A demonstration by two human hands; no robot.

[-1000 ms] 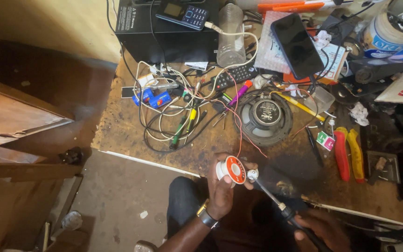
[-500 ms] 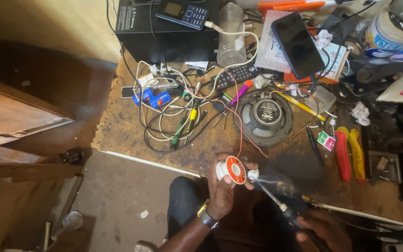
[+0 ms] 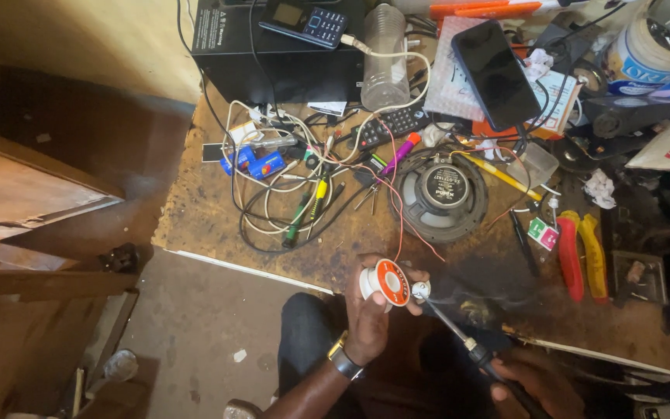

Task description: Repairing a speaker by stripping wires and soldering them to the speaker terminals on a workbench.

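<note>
My left hand grips a small white solder spool with an orange label just in front of the workbench edge. A thin red wire runs from the spool area up toward the speaker. My right hand, at the bottom right, grasps the dark handle of a soldering iron. The iron's tip meets a small shiny blob beside the spool, and a wisp of smoke rises there. A round black speaker lies magnet up on the bench just beyond.
The worn wooden bench carries tangled cables, blue clips, probes, a black box with a keypad phone, a smartphone, and red and yellow pliers. Wooden furniture stands left, above a concrete floor.
The soldering iron tip has stayed at the spool with only slight shifts. Faint smoke shows beside the tip now. Both hands keep their grips.
</note>
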